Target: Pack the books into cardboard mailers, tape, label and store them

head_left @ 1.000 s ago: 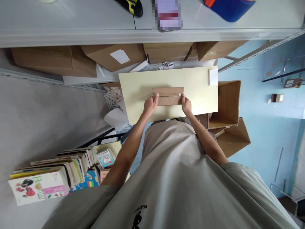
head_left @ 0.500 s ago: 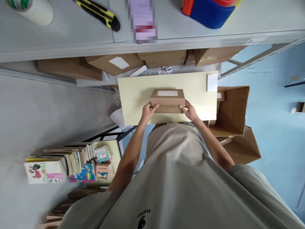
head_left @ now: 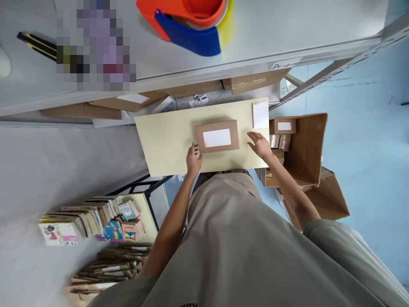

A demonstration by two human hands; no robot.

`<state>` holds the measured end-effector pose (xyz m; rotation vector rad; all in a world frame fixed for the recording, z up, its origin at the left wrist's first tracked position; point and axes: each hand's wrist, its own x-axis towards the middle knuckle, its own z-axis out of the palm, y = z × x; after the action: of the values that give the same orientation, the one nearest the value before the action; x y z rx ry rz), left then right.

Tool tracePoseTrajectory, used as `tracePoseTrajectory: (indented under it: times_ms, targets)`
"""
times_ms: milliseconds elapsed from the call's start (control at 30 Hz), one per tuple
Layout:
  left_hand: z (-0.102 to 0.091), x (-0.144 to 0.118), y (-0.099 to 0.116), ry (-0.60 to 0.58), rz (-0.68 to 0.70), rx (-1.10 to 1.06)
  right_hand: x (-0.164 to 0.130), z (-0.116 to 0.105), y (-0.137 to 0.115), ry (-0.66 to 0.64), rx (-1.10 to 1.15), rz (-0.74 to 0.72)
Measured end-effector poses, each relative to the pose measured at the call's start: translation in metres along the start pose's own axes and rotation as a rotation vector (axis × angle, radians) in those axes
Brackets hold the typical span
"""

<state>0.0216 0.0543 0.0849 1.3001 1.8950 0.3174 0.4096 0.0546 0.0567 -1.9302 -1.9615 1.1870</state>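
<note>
A brown cardboard box (head_left: 198,138) lies flat on the pale yellow table (head_left: 166,145), a white label (head_left: 217,137) facing up on its top. My left hand (head_left: 194,160) is at the box's lower left corner, fingers apart and slightly curled; whether it touches the cardboard I cannot tell. Off to the right of the box, my right hand (head_left: 259,144) hovers with fingers stretched out and nothing in them. Above that hand, a stack of white labels (head_left: 260,115) sits at the table's right edge.
Beside the table on the right stands a large open carton (head_left: 308,149) with smaller boxes inside. A grey shelf (head_left: 255,25) above carries a tape dispenser (head_left: 204,40) and a utility knife (head_left: 41,46). Piled books (head_left: 86,221) are at lower left.
The box was tilted between both hands and now lies flat with its label up. My right hand has let go and moved right, towards the label stack. The view has shifted.
</note>
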Motion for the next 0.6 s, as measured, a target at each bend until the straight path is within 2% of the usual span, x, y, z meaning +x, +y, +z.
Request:
tracePoseTrajectory:
  times_ms: [67, 167, 233, 333, 467, 600]
  targets:
    - [-0.011, -0.004, 0.005, 0.088, 0.009, 0.009, 0.026, -0.025, 0.022, 0.058, -0.048, -0.018]
    - [-0.021, -0.006, 0.02, 0.169, 0.047, 0.003, 0.079, -0.058, 0.052, 0.102, -0.115, -0.061]
    - [-0.021, -0.006, 0.035, 0.18, 0.103, -0.006, 0.116, -0.071, 0.066, 0.09, -0.139, -0.076]
    - [-0.014, -0.008, 0.06, 0.188, 0.202, 0.016, 0.16, -0.079, 0.077, 0.054, -0.149, -0.115]
    - [0.0, -0.013, 0.087, 0.194, 0.26, 0.098, 0.181, -0.083, 0.078, 0.019, -0.139, -0.184]
    - [0.013, -0.017, 0.11, 0.115, 0.214, 0.108, 0.174, -0.089, 0.071, 0.027, -0.197, -0.188]
